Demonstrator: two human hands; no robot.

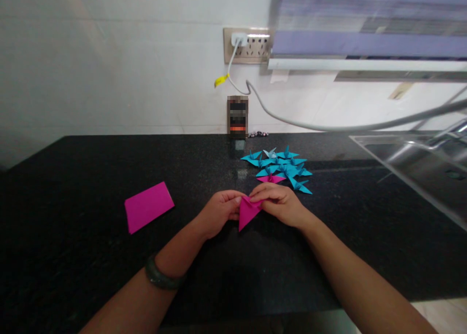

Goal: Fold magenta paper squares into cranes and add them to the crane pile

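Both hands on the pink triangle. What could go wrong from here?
Left hand and right hand pinch only the top edge of the pink triangle; its point is unheld, so a crease may run skew. The paper cranes lie behind the right hand; a stray move could scatter them.

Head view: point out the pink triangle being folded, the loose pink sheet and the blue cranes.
pink triangle point(247, 216): head view, on its flat face above the lower tip.
pink sheet point(149, 207): head view, on the middle of the sheet.
blue cranes point(288, 170): head view, on the middle of the pile.
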